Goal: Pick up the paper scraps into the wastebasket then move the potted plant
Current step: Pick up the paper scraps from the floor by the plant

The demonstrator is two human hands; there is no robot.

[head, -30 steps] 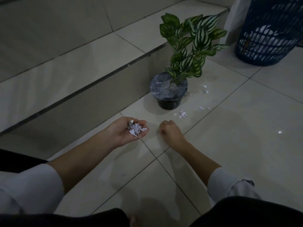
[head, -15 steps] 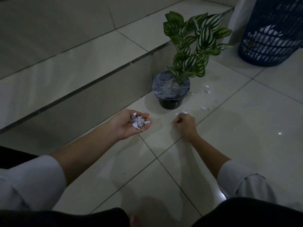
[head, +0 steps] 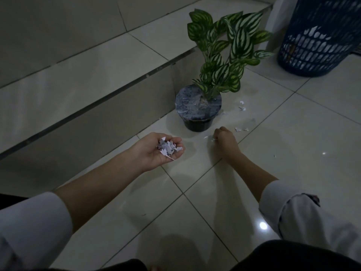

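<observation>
My left hand (head: pixel 154 151) is cupped palm up over the floor, holding a small heap of white paper scraps (head: pixel 167 148). My right hand (head: pixel 226 141) rests on the tile just in front of the pot, fingers pinched on a scrap (head: pixel 213 139). The potted plant (head: pixel 198 109), with striped green leaves and a dark pot wrapped in clear film, stands against the step. More loose scraps (head: pixel 241 129) lie on the floor to the right of the pot. The blue mesh wastebasket (head: pixel 320 42) stands at the far right, with white paper showing inside.
A tiled step (head: pixel 93 106) rises along the left behind the plant. Pale glossy floor tiles (head: pixel 293 133) stretch to the right toward the wastebasket. My dark-clothed knees fill the bottom edge.
My right hand has moved forward and right, from in front of my left hand to the scraps beside the pot. My left hand has stayed cupped with its heap.
</observation>
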